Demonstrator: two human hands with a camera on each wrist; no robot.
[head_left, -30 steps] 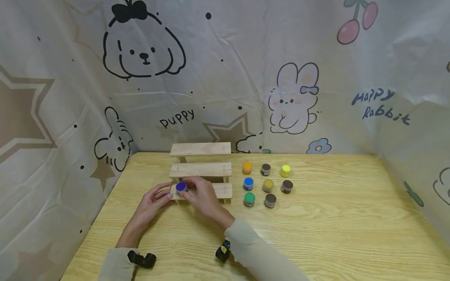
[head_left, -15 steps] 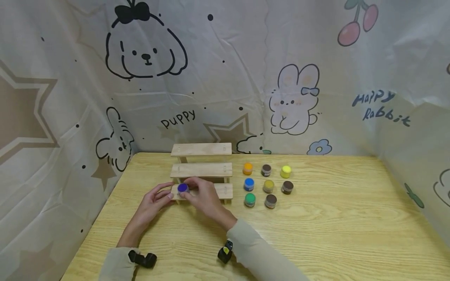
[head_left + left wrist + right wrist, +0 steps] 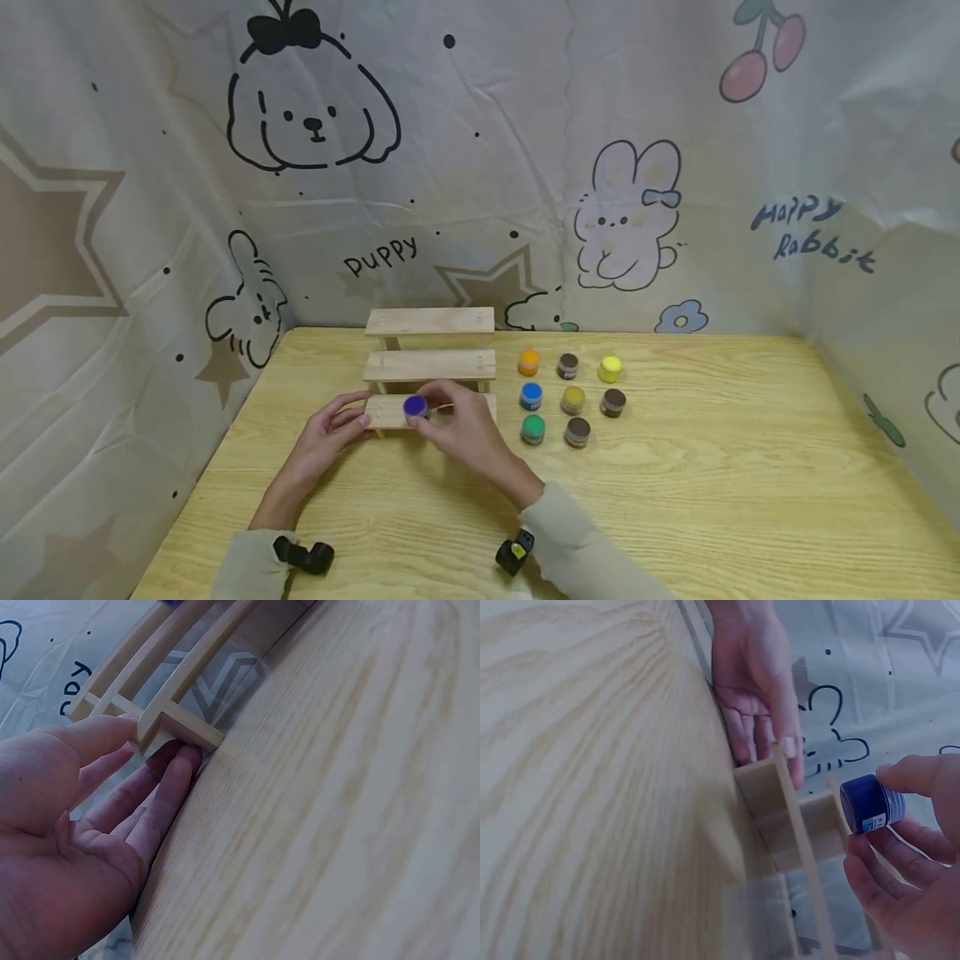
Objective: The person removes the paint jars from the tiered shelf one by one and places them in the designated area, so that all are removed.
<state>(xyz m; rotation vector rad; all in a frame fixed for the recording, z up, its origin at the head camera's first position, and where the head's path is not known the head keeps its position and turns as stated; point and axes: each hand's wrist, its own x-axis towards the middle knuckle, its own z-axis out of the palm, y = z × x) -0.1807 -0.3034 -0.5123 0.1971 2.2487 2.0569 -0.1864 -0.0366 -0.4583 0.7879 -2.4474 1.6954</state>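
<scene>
A small jar with a purple-blue lid [image 3: 416, 407] is pinched between thumb and fingers of my right hand [image 3: 472, 429], over the front step of a three-step wooden stand [image 3: 386, 408]. Whether the jar [image 3: 866, 806] touches the step I cannot tell. At the stand's left end, my left hand [image 3: 318, 442] grips the front step. In the left wrist view its thumb lies on the board edge [image 3: 176, 688] and its fingertips [image 3: 187, 755] are against the end support. Part of the front step is hidden behind my right hand.
Right of the stand, several small jars stand in rows on the wooden table [image 3: 712, 467], among them an orange one [image 3: 528, 362], a blue one [image 3: 531, 396], a green one [image 3: 533, 429] and a yellow one [image 3: 611, 368]. A printed curtain [image 3: 480, 167] hangs behind.
My right hand has moved right along the front step with the purple-blue jar, away from the left end. My left hand has stayed on the stand's end.
</scene>
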